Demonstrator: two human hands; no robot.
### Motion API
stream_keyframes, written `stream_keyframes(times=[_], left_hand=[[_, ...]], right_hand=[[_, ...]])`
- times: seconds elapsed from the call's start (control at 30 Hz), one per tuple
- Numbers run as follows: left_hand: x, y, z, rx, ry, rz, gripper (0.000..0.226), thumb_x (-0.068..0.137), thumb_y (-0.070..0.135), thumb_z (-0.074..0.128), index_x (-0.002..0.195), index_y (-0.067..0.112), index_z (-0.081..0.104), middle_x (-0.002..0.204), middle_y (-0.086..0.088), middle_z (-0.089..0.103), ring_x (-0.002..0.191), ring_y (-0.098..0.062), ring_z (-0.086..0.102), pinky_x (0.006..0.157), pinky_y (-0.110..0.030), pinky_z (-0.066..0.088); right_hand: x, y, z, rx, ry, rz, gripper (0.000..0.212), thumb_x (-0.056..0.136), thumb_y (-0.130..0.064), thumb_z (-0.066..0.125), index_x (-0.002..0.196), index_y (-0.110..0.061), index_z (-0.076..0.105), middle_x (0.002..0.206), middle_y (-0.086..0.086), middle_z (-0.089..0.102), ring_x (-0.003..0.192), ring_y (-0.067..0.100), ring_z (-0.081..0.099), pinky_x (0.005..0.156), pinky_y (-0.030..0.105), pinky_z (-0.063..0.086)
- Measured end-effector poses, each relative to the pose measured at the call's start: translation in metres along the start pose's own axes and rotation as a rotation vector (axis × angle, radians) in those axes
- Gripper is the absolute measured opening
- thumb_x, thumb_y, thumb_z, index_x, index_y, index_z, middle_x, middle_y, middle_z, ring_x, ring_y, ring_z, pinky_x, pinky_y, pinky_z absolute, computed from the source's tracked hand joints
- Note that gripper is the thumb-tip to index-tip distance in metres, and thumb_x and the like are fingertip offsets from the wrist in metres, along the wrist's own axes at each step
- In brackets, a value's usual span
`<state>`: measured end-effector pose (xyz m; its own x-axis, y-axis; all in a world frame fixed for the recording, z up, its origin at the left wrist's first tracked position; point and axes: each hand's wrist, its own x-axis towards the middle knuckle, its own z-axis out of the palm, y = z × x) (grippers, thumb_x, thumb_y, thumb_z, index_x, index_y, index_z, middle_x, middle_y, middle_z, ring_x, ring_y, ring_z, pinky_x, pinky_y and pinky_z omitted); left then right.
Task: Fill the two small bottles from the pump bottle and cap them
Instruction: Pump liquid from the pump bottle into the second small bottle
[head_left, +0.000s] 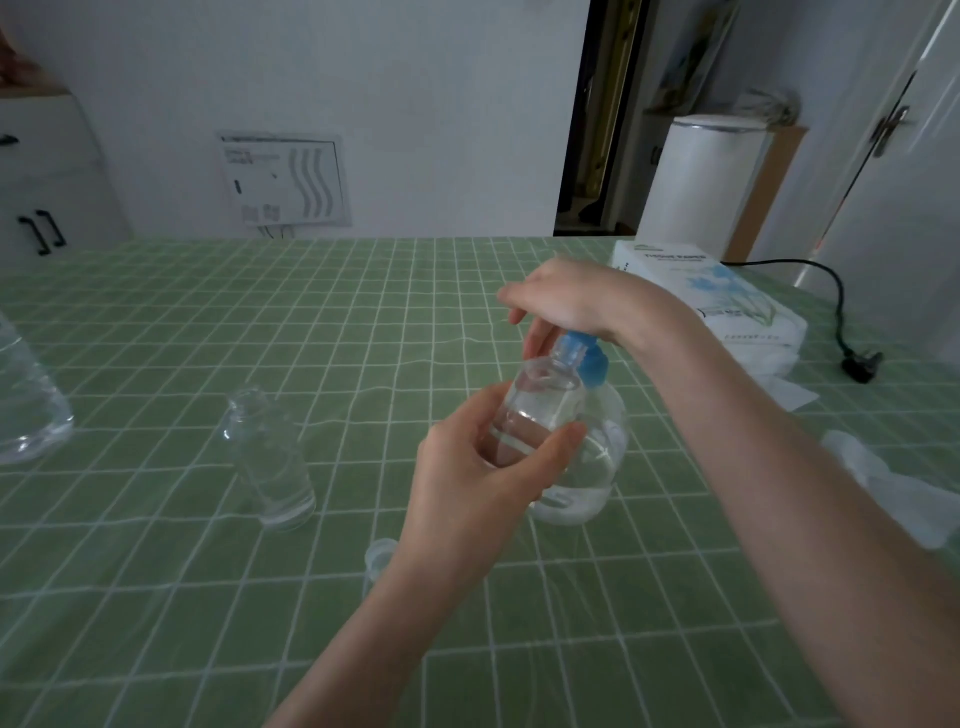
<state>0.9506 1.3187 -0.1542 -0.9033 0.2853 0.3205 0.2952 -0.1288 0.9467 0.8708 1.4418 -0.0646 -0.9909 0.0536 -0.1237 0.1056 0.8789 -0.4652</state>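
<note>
My left hand (483, 467) grips a small clear bottle (540, 405), uncapped, with its mouth held up under the blue pump spout. Some clear liquid shows in its lower part. My right hand (566, 301) rests palm-down on top of the blue pump head (587, 358) of the clear pump bottle (597, 467), which stands on the green checked tablecloth (363, 322). A second small clear bottle (270, 462) stands uncapped to the left, apart from both hands. A small clear cap (379, 556) lies on the cloth by my left wrist, partly hidden.
A large clear plastic bottle (26, 405) stands at the left edge. A white tissue pack (711, 301) lies at the back right, with loose tissues (883, 483) at the right edge and a black power plug (860, 364) on its cord beyond.
</note>
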Motion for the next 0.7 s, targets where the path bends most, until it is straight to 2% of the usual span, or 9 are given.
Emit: stream_keyframes(times=[0.1,0.27,0.4,0.5,0.6,0.7], left_hand=[[-0.0001,-0.0010,-0.0007,0.008,-0.002,-0.007,0.011,0.077,0.020,0.073,0.085,0.027,0.068,0.061,0.008,0.068,0.052,-0.003,0.061,0.046,-0.013,0.044],[0.0000,-0.0036,-0.0009,0.015,0.002,-0.016,0.011,0.076,0.021,0.074,0.080,0.030,0.068,0.057,0.009,0.066,0.048,-0.003,0.057,0.045,-0.012,0.043],[0.0004,-0.0050,-0.0013,0.018,0.000,-0.011,0.012,0.077,0.022,0.073,0.081,0.031,0.068,0.059,0.009,0.067,0.050,-0.003,0.060,0.048,-0.014,0.046],[0.0003,-0.0038,-0.0008,0.014,-0.003,0.005,0.012,0.075,0.023,0.073,0.082,0.031,0.067,0.060,0.011,0.068,0.052,-0.001,0.061,0.049,-0.012,0.046],[0.0011,-0.0013,-0.0001,0.006,0.003,0.022,0.017,0.070,0.033,0.072,0.085,0.031,0.067,0.062,0.010,0.069,0.052,0.000,0.061,0.047,-0.011,0.044],[0.0023,-0.0007,0.0000,0.015,0.018,0.032,0.026,0.067,0.038,0.071,0.091,0.029,0.067,0.064,0.008,0.069,0.049,0.001,0.059,0.046,-0.010,0.042]], right_hand=[[-0.0006,0.0008,0.0014,0.002,-0.002,0.001,0.038,0.096,-0.036,0.040,0.113,-0.011,0.063,0.106,0.011,0.069,0.102,0.027,0.062,0.088,0.038,0.043],[-0.0004,0.0031,0.0056,-0.004,-0.019,0.009,0.038,0.097,-0.035,0.040,0.115,-0.012,0.064,0.114,0.012,0.066,0.108,0.028,0.059,0.082,0.037,0.039],[0.0002,0.0045,0.0059,0.026,0.006,0.001,0.040,0.097,-0.036,0.041,0.114,-0.007,0.063,0.106,0.013,0.069,0.104,0.027,0.062,0.082,0.038,0.040],[0.0000,0.0055,0.0037,0.085,0.034,-0.029,0.039,0.096,-0.035,0.043,0.113,-0.007,0.064,0.101,0.013,0.070,0.100,0.028,0.064,0.092,0.038,0.045],[-0.0002,0.0052,0.0001,0.180,0.060,-0.076,0.034,0.095,-0.032,0.046,0.107,-0.008,0.066,0.094,0.016,0.073,0.098,0.034,0.068,0.099,0.044,0.046],[-0.0018,0.0065,0.0002,0.256,0.050,-0.106,0.029,0.095,-0.030,0.048,0.101,-0.009,0.067,0.083,0.013,0.075,0.095,0.030,0.070,0.097,0.046,0.048]])
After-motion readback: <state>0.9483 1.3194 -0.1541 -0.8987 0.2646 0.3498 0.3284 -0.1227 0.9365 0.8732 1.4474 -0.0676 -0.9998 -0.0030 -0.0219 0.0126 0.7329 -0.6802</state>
